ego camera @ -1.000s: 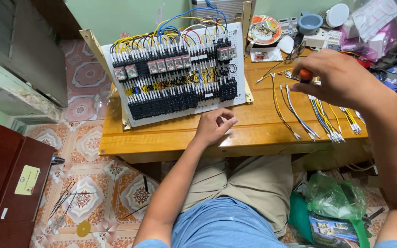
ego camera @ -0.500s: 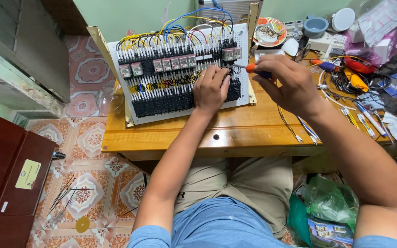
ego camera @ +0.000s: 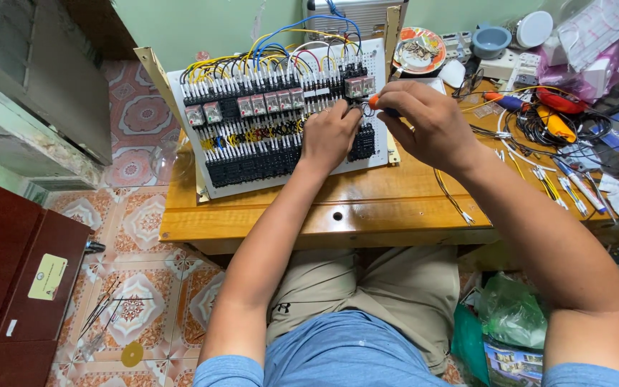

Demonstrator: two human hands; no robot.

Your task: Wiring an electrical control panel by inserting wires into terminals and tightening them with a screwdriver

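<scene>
A white wiring panel (ego camera: 252, 122) with rows of black terminal blocks, relays and coloured wires leans on the wooden table (ego camera: 367, 208). My left hand (ego camera: 331, 136) rests on the panel's right part, fingers pinching at a wire near the terminals. My right hand (ego camera: 424, 125) grips an orange-handled screwdriver (ego camera: 375, 102), its tip pointed at the terminals right beside my left fingers. The wire end itself is hidden between the fingers.
Loose wires (ego camera: 453, 193), pens and cut wire ends (ego camera: 574, 186) lie on the table's right side, with tools, a patterned plate (ego camera: 420, 50) and a bowl (ego camera: 491, 41) behind. A brown cabinet (ego camera: 16, 279) stands at left on the tiled floor, a green bag (ego camera: 510, 315) at my right knee.
My right hand came left from the loose wires with the screwdriver up to the panel. My left hand rose from the table edge onto the terminals.
</scene>
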